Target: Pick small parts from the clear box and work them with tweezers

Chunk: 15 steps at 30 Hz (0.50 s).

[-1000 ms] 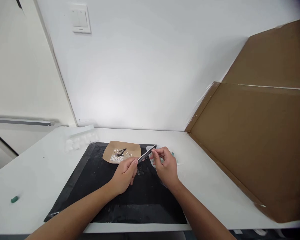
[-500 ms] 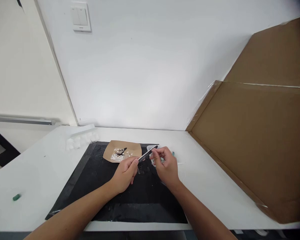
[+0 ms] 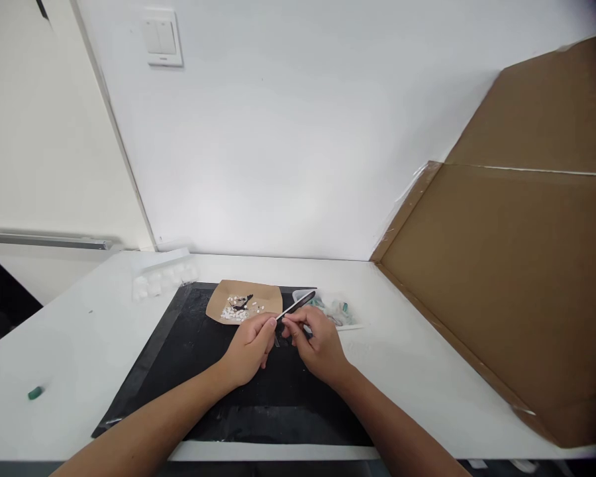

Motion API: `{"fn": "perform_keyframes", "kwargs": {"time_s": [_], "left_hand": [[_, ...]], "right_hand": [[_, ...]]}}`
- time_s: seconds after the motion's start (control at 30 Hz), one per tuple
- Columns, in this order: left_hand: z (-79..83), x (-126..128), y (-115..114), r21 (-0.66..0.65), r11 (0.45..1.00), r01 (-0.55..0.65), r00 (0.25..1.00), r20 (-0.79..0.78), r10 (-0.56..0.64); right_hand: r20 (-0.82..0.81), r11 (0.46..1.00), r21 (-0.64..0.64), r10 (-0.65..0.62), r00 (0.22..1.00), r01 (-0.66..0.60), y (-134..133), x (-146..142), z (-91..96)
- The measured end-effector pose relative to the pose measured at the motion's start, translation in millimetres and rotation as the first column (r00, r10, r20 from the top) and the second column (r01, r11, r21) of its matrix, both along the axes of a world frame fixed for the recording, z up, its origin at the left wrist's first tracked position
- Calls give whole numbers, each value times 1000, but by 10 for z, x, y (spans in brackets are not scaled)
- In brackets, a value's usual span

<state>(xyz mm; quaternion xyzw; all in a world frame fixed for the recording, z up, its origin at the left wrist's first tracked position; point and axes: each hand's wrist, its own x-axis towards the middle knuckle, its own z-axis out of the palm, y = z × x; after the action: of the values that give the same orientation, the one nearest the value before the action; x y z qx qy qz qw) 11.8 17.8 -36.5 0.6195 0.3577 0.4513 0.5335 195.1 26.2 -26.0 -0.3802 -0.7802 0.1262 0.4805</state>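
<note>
My left hand (image 3: pixel 251 348) is closed around the near end of a thin flat black piece with a white edge (image 3: pixel 305 299); the piece slants up to the right above the black mat. My right hand (image 3: pixel 315 341) is pinched against its lower side, close to the left fingertips. Whatever lies between the right fingers is too small to make out. Just behind my hands, a brown paper tray (image 3: pixel 263 295) holds white bits and black scraps. Partly covered by my right hand, a clear plastic tray (image 3: pixel 348 326) contains teal and whitish pieces.
The black mat (image 3: pixel 218 391) lies on a white table (image 3: pixel 392 384). Clear plastic packaging with white contents (image 3: pixel 163 278) sits at the back left. A small green piece (image 3: pixel 34 393) lies far left. A brown cardboard panel (image 3: pixel 516 278) stands along the right side.
My right hand has slid down and left along the black piece, from near its far end toward my left hand. More of the plastic tray shows. My left hand has stayed nearly still.
</note>
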Motion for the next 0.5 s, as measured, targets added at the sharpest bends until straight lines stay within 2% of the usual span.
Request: {"fn": "perform_keyframes", "kwargs": {"time_s": [0.1, 0.33, 0.5], "left_hand": [[-4, -1, -3, -6, 1000, 4, 1000, 2, -4], [-5, 6, -30, -62, 998, -7, 1000, 24, 8], [-5, 14, -21, -79, 997, 3, 999, 52, 1]], "right_hand": [[-14, 1000, 15, -24, 1000, 25, -4, 1, 12], [-237, 964, -152, -251, 939, 219, 115, 158, 60], [-218, 968, -158, -226, 949, 195, 115, 135, 43]]}}
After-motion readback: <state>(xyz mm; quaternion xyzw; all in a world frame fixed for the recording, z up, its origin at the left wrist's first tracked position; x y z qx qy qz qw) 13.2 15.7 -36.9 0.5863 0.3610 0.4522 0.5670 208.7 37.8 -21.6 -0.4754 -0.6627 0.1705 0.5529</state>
